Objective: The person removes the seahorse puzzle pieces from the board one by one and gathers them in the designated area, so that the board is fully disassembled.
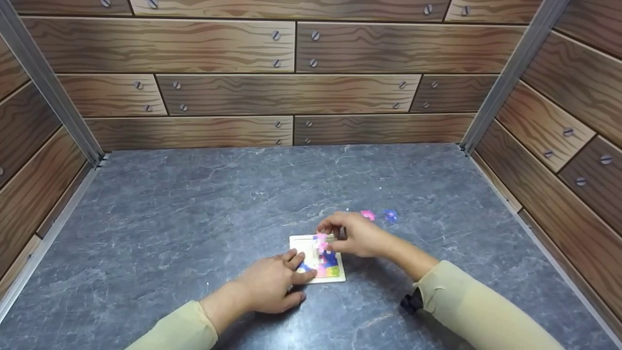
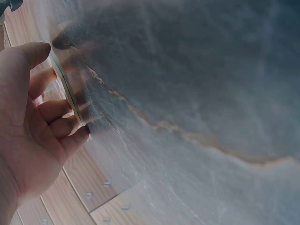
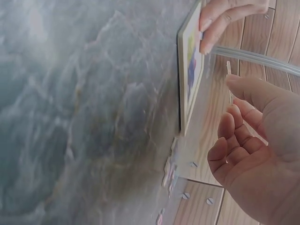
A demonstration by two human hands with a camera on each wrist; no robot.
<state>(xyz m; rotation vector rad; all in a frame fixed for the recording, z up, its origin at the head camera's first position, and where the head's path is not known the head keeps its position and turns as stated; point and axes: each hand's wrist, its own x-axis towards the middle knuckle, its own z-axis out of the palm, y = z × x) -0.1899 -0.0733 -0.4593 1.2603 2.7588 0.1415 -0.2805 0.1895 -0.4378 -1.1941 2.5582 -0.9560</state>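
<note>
A small square jigsaw puzzle board (image 1: 302, 243) with a pale rim lies on the table. Colourful pieces fill its lower and right parts, and pale base shows at the upper left. Over the board, my right hand (image 1: 362, 236) pinches a pink puzzle piece (image 1: 321, 240) between thumb and fingers; the right wrist view catches this puzzle piece (image 3: 228, 68) edge-on, raised off the board. My left hand (image 1: 269, 283) rests with extended fingers on the board's lower left. In the left wrist view its fingers (image 2: 55, 110) lie along the board's edge.
Beyond my right hand, a pink puzzle piece (image 1: 368, 215) and a blue puzzle piece (image 1: 390, 216) lie loose on the grey marbled table (image 1: 194, 209). Wood-patterned walls (image 1: 233, 92) with metal corner posts (image 1: 510, 80) enclose the back and sides.
</note>
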